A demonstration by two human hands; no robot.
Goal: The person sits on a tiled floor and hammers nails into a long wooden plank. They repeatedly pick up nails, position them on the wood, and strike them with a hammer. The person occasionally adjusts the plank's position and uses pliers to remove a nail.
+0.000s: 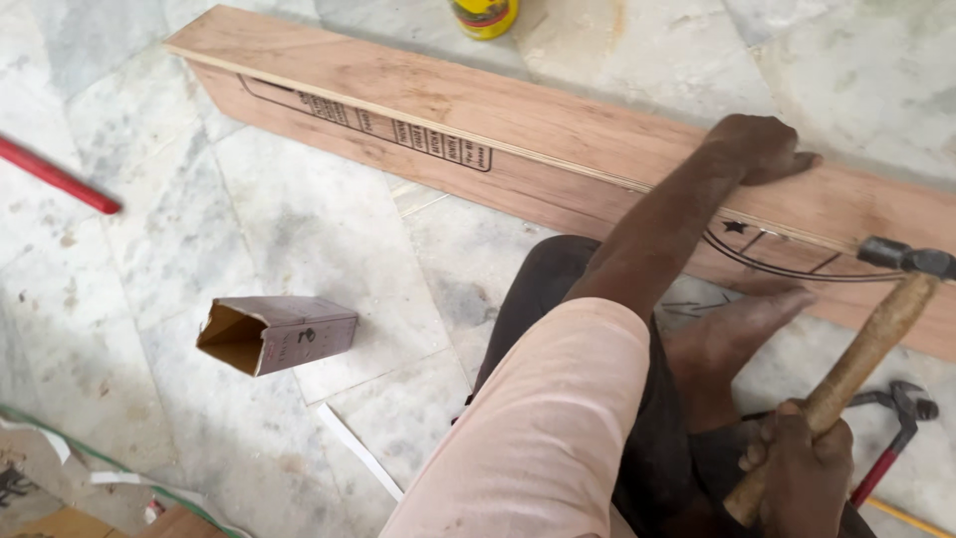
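hammer [876, 329] gripped low on its wooden handle in our right hand [797, 468], head-heavy above the fist, steel head by the stiff plywood board [478, 110]; left hand [762, 147] flat, pinning it.

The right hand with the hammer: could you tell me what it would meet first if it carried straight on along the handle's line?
Most likely the plywood board: the right hand aims the hammer up at its edge, the head right there, though depth is unclear.
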